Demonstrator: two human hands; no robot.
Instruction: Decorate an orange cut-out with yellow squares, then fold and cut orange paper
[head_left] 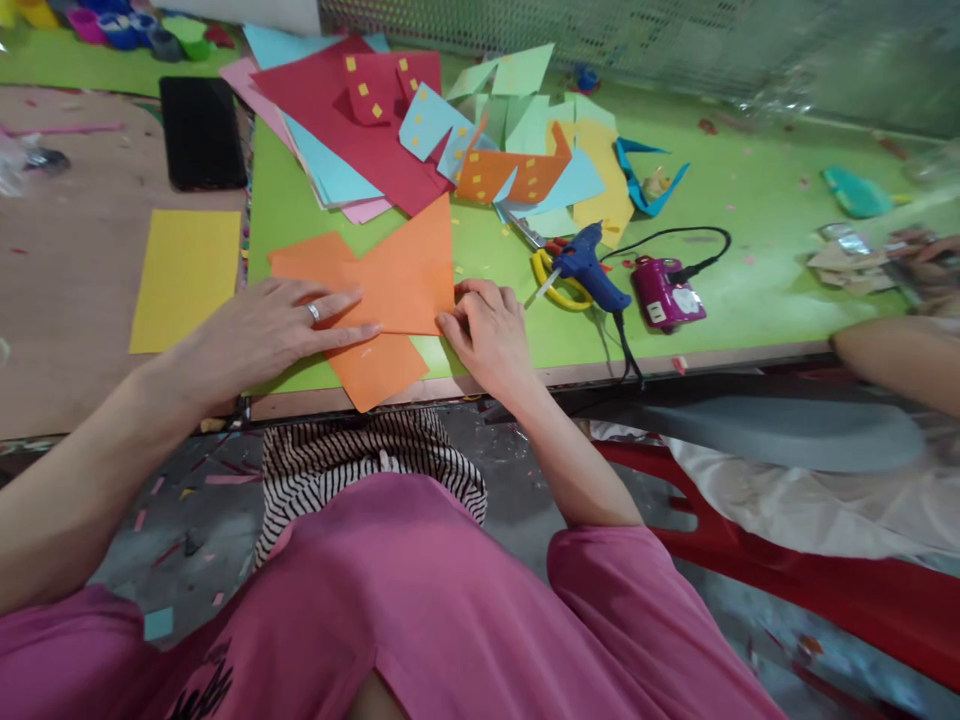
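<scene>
A folded sheet of orange paper (409, 265) lies near the front edge of the green table, with more orange paper (379, 375) under it and to its left. My left hand (262, 325), wearing a ring, rests on the orange paper with its fingers flat and spread. At the lower right corner of the folded sheet, my right hand (491, 335) has its fingers curled, with thumb and forefinger pinching the paper's edge. To the left of my left hand lies a yellow sheet (187, 280).
Right of my hands are a blue glue gun (592, 268), yellow-handled scissors (551, 285) and a purple power block (666, 292). Behind them lie coloured paper sheets (337, 110) and cut pieces. A black phone (201, 133) lies at left. Another person's arm (900, 358) is at far right.
</scene>
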